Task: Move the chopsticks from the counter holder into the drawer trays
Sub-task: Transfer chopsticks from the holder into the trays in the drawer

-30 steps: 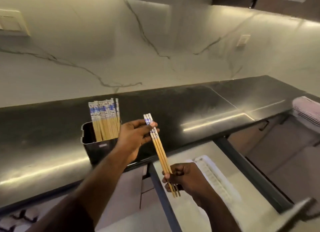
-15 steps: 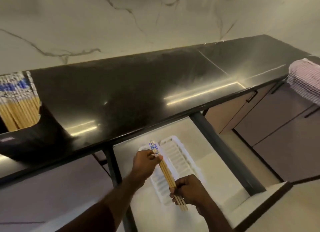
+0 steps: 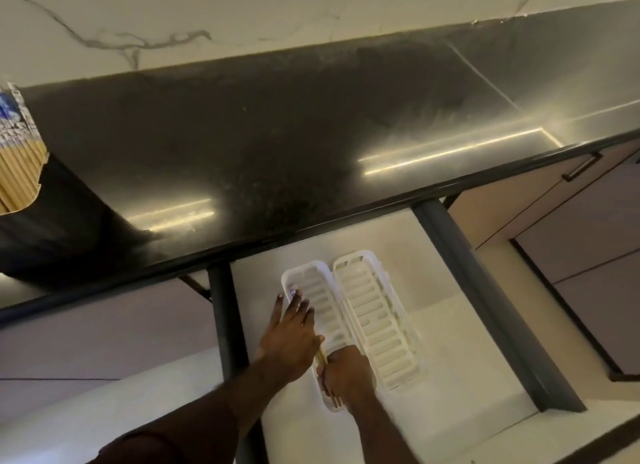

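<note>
1. Landmark: the left white tray, one of two slotted trays lying side by side on the floor of the open drawer. Every place below is given relative to it.
2. Far to the left of that tray and above it, at the picture's edge, the black counter holder stands on the dark counter. A bundle of chopsticks with blue-and-white tops still stands in it.
3. The left hand lies over the tray's left rim and near half, flat and open, fingers stretched toward the tray's far end, pressing down rather than gripping.
4. Under that hand, inside the tray, lie the moved chopsticks. Only a short bamboo stretch shows between the two hands; a patterned tip peeks out past the fingertips near the far end, and the thin ends show at the near end.
5. The right hand sits on the tray's near end, curled closed over the chopsticks' thin ends. Whether it pinches them or merely rests on them I cannot tell.
6. Touching the landmark tray's right side is the second white tray, with only its slots showing.
7. Further right runs the drawer's dark side rail, then pale cabinet fronts.
</note>
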`<state>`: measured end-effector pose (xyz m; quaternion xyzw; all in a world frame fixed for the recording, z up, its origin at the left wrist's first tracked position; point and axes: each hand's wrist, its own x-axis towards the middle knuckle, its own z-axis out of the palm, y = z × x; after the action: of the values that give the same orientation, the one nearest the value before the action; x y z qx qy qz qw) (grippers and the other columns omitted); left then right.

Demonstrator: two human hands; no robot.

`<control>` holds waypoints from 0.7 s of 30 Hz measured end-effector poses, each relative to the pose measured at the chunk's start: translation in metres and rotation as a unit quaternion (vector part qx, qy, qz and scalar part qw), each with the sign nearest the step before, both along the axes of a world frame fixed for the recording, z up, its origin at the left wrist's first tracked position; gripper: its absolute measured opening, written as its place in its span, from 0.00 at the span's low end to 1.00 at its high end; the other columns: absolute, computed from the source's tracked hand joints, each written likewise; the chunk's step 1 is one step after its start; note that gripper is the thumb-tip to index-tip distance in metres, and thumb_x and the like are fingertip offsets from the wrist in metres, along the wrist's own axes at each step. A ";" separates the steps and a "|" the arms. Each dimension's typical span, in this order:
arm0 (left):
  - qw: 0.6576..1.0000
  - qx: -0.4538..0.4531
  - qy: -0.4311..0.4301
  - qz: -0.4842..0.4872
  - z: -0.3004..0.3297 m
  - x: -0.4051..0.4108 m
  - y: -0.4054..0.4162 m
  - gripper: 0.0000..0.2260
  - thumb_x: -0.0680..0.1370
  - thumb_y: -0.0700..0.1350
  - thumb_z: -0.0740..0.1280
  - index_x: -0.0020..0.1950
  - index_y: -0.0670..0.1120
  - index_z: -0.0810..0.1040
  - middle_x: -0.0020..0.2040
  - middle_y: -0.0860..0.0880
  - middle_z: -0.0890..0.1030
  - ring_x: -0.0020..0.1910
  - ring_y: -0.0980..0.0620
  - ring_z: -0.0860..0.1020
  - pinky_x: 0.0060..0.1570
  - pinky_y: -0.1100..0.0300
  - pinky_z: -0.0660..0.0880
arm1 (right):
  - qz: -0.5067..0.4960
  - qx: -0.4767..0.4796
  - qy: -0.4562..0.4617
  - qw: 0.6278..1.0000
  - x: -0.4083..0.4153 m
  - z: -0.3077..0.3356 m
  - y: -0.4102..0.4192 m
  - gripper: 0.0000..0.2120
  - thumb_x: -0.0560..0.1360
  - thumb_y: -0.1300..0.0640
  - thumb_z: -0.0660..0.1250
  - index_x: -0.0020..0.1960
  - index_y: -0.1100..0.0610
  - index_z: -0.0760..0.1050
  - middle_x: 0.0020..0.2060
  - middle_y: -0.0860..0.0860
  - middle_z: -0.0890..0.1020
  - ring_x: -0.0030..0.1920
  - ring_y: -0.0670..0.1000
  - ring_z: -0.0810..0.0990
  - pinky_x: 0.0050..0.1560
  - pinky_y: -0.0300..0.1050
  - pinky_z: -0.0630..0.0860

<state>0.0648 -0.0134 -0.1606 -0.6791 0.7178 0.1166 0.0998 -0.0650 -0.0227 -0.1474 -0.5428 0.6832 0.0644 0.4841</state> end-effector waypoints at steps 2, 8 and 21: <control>0.999 0.006 -0.024 -0.036 0.000 -0.002 0.002 0.26 0.83 0.57 0.49 0.77 0.44 0.54 0.79 0.44 0.55 0.78 0.41 0.44 0.67 0.41 0.27 | 0.060 -0.016 0.036 0.997 0.001 -0.005 0.001 0.13 0.74 0.53 0.66 0.55 0.57 0.81 0.51 0.53 0.85 0.53 0.53 0.83 0.52 0.41 0.76; 0.991 0.048 -0.075 -0.102 0.007 -0.006 -0.004 0.23 0.82 0.52 0.57 0.73 0.42 0.65 0.76 0.41 0.64 0.78 0.38 0.49 0.72 0.34 0.38 | 0.078 -0.075 0.085 0.991 0.002 -0.013 0.008 0.11 0.77 0.53 0.64 0.54 0.57 0.80 0.51 0.52 0.84 0.52 0.53 0.82 0.53 0.42 0.76; 0.996 0.001 -0.029 -0.087 0.036 0.011 -0.012 0.23 0.81 0.55 0.55 0.71 0.43 0.69 0.73 0.41 0.69 0.76 0.38 0.56 0.72 0.36 0.36 | 0.074 -0.188 0.053 0.978 0.005 0.033 0.008 0.15 0.78 0.58 0.62 0.65 0.54 0.76 0.61 0.50 0.81 0.60 0.51 0.80 0.61 0.42 0.73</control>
<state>0.0760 -0.0254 -0.1249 -0.6172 0.7706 0.0886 0.1314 -0.0604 -0.0149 -0.1144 -0.6690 0.6658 -0.0006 0.3304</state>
